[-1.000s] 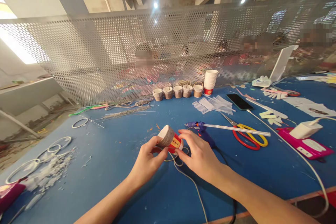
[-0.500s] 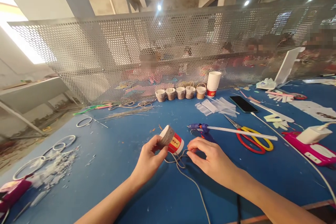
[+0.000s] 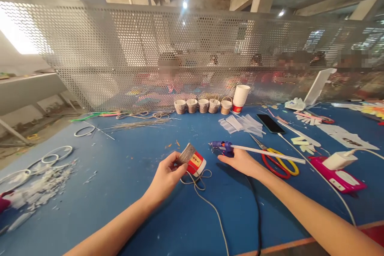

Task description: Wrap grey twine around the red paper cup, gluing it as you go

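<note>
My left hand (image 3: pixel 168 172) is closed around a paper cup (image 3: pixel 197 161), tilted on its side. Grey cord is wound round one end of the cup, while the red printed end with a white edge stays bare. Loose grey cord (image 3: pixel 207 200) loops beneath the cup and trails toward the table's near edge. My right hand (image 3: pixel 240 162) is closed round the handle of a blue hot glue gun (image 3: pixel 220 144), its thumb showing below the barrel and its other fingers mostly hidden. A long clear glue stick (image 3: pixel 270 152) sticks out of the gun's rear, above my wrist.
Scissors (image 3: pixel 277 162) with red and yellow handles lie right of the gun, near a phone (image 3: pixel 271 123) and a pink power strip (image 3: pixel 337 174). Several small cord-wrapped baskets (image 3: pixel 203 106) and stacked paper cups (image 3: pixel 241 98) line the mesh screen (image 3: pixel 120 56). White strips (image 3: pixel 241 123) lie before them.
My right hand has left the loose cord and moved right to the glue gun's handle. My left hand still holds the cup, turned slightly. The view has shifted a little.
</note>
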A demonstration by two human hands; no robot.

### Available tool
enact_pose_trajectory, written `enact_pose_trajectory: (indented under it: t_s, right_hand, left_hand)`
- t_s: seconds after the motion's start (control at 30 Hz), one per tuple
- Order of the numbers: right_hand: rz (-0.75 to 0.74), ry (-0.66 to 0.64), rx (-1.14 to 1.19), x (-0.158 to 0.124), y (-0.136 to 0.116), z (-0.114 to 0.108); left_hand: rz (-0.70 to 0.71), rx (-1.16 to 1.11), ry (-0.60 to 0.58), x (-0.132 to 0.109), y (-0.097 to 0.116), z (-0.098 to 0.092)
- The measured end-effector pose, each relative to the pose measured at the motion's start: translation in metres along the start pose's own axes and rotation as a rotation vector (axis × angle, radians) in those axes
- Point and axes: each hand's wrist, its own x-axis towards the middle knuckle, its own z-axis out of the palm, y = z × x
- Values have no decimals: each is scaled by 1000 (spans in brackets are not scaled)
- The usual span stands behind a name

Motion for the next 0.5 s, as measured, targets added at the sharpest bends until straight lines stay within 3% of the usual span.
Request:
enact_pose_trajectory:
  t_s: [0.13,0.3,0.5]
  right_hand:
    - [-16,31,63,6,-3,13]
    - [-13,-28,174,-29,-20,7]
    - [-169,-20,83,-59,-52,8]
  left_hand:
    - [-33,-31,10,0,1,1]
    - [-34,-11,10,5,-6,-3]
    - [-11,24,1,5,-9,-2]
